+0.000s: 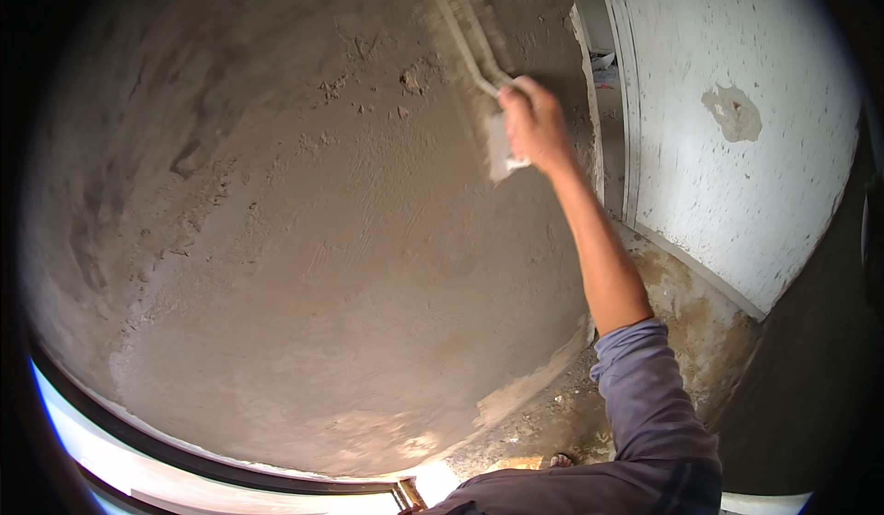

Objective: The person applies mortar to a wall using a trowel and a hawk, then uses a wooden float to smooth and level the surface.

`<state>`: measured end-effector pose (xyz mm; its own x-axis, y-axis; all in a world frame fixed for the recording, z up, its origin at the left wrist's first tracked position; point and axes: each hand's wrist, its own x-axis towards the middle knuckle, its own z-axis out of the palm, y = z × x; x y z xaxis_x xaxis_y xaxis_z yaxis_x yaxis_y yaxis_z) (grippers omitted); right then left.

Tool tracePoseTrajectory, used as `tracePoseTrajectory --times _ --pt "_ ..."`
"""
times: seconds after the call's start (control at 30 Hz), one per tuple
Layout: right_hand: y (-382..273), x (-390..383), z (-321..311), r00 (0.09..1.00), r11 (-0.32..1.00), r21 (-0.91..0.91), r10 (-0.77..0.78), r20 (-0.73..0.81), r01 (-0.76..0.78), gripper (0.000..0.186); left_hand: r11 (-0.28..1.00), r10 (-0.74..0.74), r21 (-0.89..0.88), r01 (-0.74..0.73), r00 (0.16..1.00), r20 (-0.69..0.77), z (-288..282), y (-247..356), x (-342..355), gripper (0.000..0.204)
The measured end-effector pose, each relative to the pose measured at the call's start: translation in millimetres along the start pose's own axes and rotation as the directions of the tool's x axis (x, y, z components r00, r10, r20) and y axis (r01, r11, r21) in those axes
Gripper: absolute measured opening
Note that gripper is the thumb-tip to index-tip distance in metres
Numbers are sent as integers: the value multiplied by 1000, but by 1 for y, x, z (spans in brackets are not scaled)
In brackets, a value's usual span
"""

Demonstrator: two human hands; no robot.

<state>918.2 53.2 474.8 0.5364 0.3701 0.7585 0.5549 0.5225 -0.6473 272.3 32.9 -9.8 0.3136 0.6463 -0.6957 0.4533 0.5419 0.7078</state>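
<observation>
The trowel (465,68) is a long, narrow rectangle with a smeared grey-brown blade, a paler patch toward its lower end and a light bar running along its back to the grip. It is blurred, so its edges look soft, and the bar shows as two pale lines. It is up against the plastered wall (313,202), high in the view and near that wall's right edge, its long side tilted with the top leaning left. The blade lies about parallel to the plaster; whether all of it touches cannot be told. Around it the wall is brown-grey, with ridges and small lumps left of the blade and smoother plaster below. The right hand (536,126) is closed around the trowel's grip, fingers curled, at the lower part of the blade. The bare forearm (599,248) rises from the lower right and leans left toward the wrist, nearly straight. A grey-blue sleeve (649,386) is pushed up to about the elbow. The left hand is out of view, so its state cannot be told.
</observation>
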Motion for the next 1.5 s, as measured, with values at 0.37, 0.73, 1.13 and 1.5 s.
tracePoseTrajectory --times 0.37,0.73,1.13,1.5 --pt "47 -46 -47 847 812 500 468 -252 -300 34 1000 26 16 -26 999 -28 -31 -20 4 42" --pt "-4 -93 69 879 903 -96 -377 292 419 20 980 178 35 -195 946 271 -85 -96 62 42" --pt "-42 11 14 597 559 -387 -257 760 733 18 981 125 127 -144 982 141 -19 -67 66 42" --pt "31 -32 -22 867 857 361 456 -202 -367 35 964 165 154 -216 943 290 -77 -159 73 50"
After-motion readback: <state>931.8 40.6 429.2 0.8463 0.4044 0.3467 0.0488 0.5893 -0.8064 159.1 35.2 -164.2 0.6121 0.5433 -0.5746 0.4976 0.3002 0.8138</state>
